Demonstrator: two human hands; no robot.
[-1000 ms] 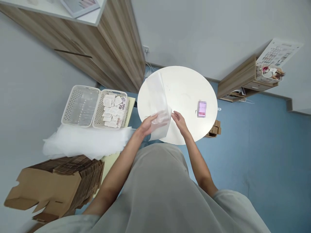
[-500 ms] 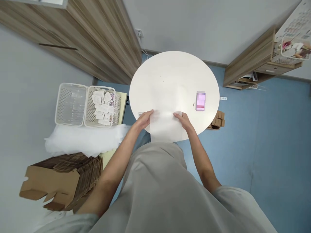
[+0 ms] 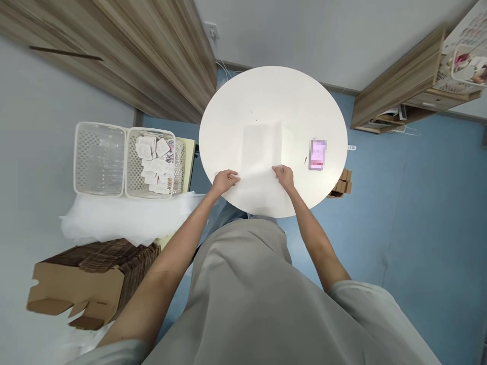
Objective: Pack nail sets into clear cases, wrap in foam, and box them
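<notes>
A thin translucent white sheet (image 3: 262,147), like packing foam, lies on the round white table (image 3: 224,121), its near end reaching the table's front edge. My left hand (image 3: 225,181) is beside the sheet's left edge, thumb and forefinger slightly apart, with nothing visible between them. At the right edge, my right hand (image 3: 284,177) pinches the sheet between thumb and fingers. A pixelated pink-purple item (image 3: 317,154) rests on the table to the right of that hand.
On my left are a white basket (image 3: 178,167) of small white packets, an adjoining clear-lined basket (image 3: 101,159), a pile of white sheets (image 3: 125,218) and stacked flat cardboard boxes (image 3: 76,289). Small brown boxes (image 3: 344,182) stand below the table's right side. A wooden cabinet (image 3: 152,56) rises behind left.
The sheet has come down from being held tilted at the left to lying flat before me. My right hand has taken its right edge; my left hand has moved off the left edge.
</notes>
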